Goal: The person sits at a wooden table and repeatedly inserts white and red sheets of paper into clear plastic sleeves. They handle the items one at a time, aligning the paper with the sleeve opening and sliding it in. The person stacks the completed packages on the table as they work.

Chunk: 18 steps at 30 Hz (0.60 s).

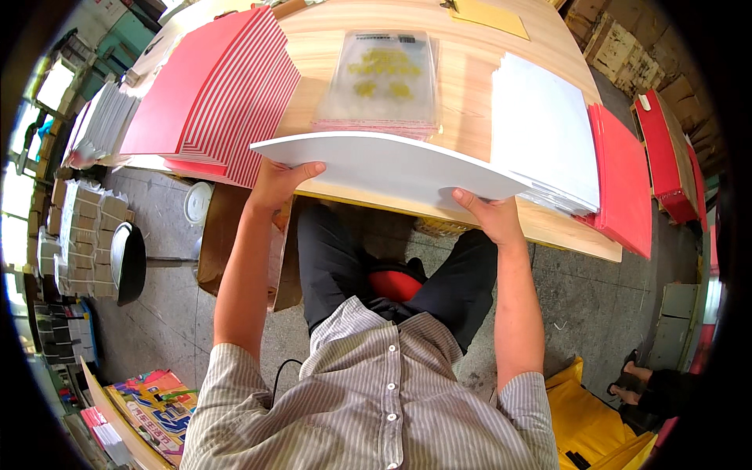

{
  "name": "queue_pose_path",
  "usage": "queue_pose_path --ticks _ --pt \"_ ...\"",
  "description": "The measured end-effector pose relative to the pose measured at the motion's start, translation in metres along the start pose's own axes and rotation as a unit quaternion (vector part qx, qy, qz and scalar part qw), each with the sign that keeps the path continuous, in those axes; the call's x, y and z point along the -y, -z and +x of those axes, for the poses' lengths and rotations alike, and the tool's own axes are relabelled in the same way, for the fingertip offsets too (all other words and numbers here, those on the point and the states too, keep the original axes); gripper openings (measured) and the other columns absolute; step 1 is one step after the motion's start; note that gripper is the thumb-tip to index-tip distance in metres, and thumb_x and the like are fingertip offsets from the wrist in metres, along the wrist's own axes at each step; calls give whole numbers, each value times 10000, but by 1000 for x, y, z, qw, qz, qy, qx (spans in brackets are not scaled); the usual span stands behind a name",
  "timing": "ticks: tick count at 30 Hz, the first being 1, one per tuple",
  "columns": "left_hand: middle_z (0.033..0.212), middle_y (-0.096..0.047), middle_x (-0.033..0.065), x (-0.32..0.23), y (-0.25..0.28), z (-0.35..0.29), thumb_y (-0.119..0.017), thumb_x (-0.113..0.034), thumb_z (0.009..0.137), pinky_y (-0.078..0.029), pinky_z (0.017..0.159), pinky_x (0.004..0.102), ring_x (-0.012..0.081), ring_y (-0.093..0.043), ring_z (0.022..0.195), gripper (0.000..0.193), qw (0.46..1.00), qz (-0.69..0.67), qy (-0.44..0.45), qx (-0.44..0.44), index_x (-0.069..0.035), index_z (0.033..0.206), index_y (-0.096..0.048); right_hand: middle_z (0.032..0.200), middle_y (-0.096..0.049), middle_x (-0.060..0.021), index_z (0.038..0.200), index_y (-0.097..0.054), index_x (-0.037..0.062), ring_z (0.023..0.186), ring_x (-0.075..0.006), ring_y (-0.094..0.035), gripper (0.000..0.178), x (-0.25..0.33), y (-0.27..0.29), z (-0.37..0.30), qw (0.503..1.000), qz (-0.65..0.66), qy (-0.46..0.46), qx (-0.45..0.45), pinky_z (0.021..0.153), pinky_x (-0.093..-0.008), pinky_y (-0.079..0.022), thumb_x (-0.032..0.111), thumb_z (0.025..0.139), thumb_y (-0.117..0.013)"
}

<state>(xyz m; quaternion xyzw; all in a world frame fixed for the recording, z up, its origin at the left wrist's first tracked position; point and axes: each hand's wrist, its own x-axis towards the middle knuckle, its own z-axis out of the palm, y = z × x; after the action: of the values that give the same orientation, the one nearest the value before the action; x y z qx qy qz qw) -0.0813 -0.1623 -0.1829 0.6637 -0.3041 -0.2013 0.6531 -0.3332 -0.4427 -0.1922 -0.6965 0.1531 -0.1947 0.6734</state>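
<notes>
Between my hands a wide white board (376, 162) is held tilted up at the table's front edge, bowing slightly along its top. My left hand (280, 182) grips its left end, thumb on the near face and fingers hidden behind. At the right end my right hand (492, 215) clasps it the same way. Just beyond the board lies a pile of clear plastic sleeves (384, 82) with yellow print. A tall stack of red and white boards (211, 98) rises on the left. White sheets (544, 129) are piled at the right, beside red boards (623, 176).
The wooden table (466, 66) carries a yellow clipboard (492, 17) at its far side. A black round stool (128, 264) and cardboard box (223, 247) stand at the left below it. Yellow cloth (587, 411) lies lower right, near another person's feet (629, 384).
</notes>
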Motion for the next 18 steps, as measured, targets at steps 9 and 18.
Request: queue_pose_path --ticks 9,18 --pt "1044 -696 16 14 -9 -8 -813 -28 816 -514 870 311 134 -638 958 376 1000 -6 -6 -21 -30 1159 -658 1081 -699 -46 1157 -673 5 989 -143 -636 362 -10 -4 -6 1000 20 5 -5 896 -322 -514 110 846 -825" --pt "1109 -697 41 -8 3 -57 -866 -20 776 -518 894 331 155 -629 1036 464 988 11 -80 129 -5 1189 -655 1147 -683 -102 1241 -627 -34 1066 -200 -625 425 -1 12 -102 996 -77 -4 39 943 -363 -493 189 905 -763"
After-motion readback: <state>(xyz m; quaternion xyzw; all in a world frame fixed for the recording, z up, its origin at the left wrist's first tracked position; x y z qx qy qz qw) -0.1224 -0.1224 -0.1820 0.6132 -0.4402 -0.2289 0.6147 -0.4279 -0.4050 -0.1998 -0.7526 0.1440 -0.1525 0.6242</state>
